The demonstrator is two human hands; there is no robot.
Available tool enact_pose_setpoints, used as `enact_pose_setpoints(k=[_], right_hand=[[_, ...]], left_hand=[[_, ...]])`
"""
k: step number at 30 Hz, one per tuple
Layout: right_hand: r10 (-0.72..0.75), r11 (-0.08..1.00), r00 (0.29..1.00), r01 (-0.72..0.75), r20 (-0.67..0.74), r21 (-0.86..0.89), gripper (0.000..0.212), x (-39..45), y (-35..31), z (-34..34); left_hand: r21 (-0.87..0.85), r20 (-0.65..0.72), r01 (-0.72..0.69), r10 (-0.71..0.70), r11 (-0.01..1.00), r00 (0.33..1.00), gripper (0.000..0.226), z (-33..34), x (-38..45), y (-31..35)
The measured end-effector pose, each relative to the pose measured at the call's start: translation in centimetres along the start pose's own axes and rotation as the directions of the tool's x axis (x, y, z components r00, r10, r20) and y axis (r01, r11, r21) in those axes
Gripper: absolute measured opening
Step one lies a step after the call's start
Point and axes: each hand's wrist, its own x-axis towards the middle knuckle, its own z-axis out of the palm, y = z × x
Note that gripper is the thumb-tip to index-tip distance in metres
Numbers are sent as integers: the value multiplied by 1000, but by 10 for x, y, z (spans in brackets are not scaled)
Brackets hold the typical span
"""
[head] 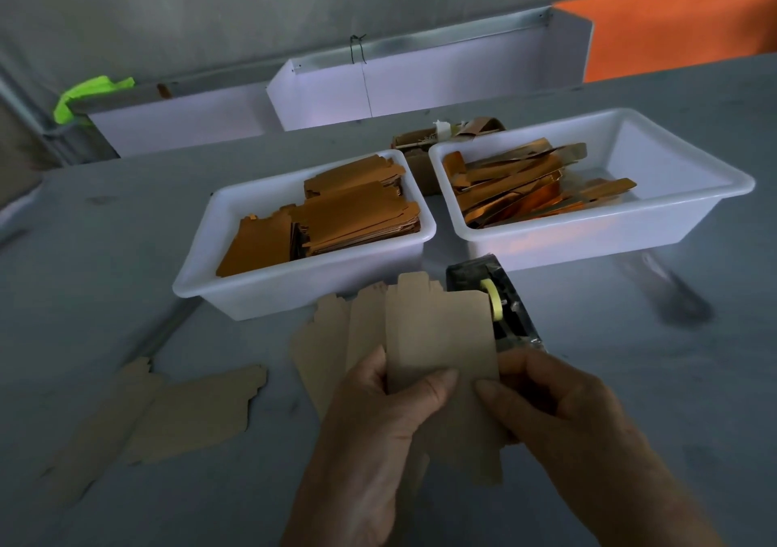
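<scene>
Near the table's front edge, the left hand and right hand each pinch a kraft box blank, thumbs on top, apparently to fold its panels; a tape dispenser waits just behind.

Both hands were low in the middle of the view, forearms coming up from the bottom edge and angled in toward each other. The left hand was back-up, thumb stretched flat over the front of the flat tan cardboard blank, with the fingers tucked behind its left edge. The right hand mirrored it: thumb pressed on the front near the lower right, fingers curled round behind. So both were pinching it, thumb tips near each other but not touching. Wrists looked pretty straight.
</scene>
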Motion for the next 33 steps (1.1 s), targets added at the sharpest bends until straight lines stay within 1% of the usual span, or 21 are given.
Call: enact_pose_setpoints(k=[2,5,7,8,10,12,13,14,16,19,22,24,25,26,27,29,30,32,33], right_hand=[[-4,999,1000,3,20,38,13,1,2,0],[7,997,999,-10,49,71,18,0,2,1],[-11,999,999,9,42,46,21,-1,1,2],[-32,999,999,32,13,4,22,-3,1,4],[-107,983,990,92,-93,-157,21,-6,0,7],[-235,924,953,157,-191,-349,21,-10,-3,12],[-286,893,935,182,-208,-412,24,-12,-5,15],[-309,881,927,195,-213,-431,26,-13,-5,18],[-323,889,923,221,-207,-400,31,-17,-6,24],[-344,909,926,286,-156,-304,29,-20,-11,28],[-329,925,934,289,-139,-248,28,-21,-14,28],[-328,920,936,285,-131,-269,32,-21,-12,26],[-337,907,933,286,-128,-308,30,-20,-11,26],[-348,897,928,288,-132,-336,28,-19,-11,25],[-346,894,929,283,-132,-348,30,-18,-10,24],[-289,921,952,249,-96,-301,34,-18,-12,22],[-244,942,965,212,-97,-261,33,-19,-12,21],[-176,966,969,136,-173,-222,28,-19,-12,15],[-137,976,970,99,-200,-193,35,-18,-12,11]], left_hand=[[45,-33,-30,32,999,999,20,1,-1,-1],[65,-67,-57,61,996,996,17,1,-2,-3],[64,-70,-65,69,996,995,16,2,-3,-3],[64,-68,-69,73,996,995,15,3,-4,-2],[71,-76,-80,86,994,993,15,5,-5,-2],[102,-100,-89,99,991,990,14,7,-5,-2],[128,-118,-96,111,987,987,13,8,-5,-2],[159,-131,-107,128,981,983,12,9,-5,-3],[198,-133,-138,166,971,977,10,13,-5,-5],[170,-81,-150,165,974,983,8,15,-9,-4],[185,25,-139,137,973,990,23,11,-12,0],[251,99,-180,160,951,982,40,9,-14,1],[293,119,-217,189,931,975,45,9,-15,1],[330,118,-241,213,913,970,45,9,-16,1],[353,102,-249,227,902,969,41,9,-16,1],[346,66,-228,219,910,974,34,6,-16,-1],[338,65,-215,206,916,976,33,4,-16,-1],[309,110,-210,185,928,977,40,-2,-16,0],[285,154,-201,162,937,975,40,-4,-16,0]])
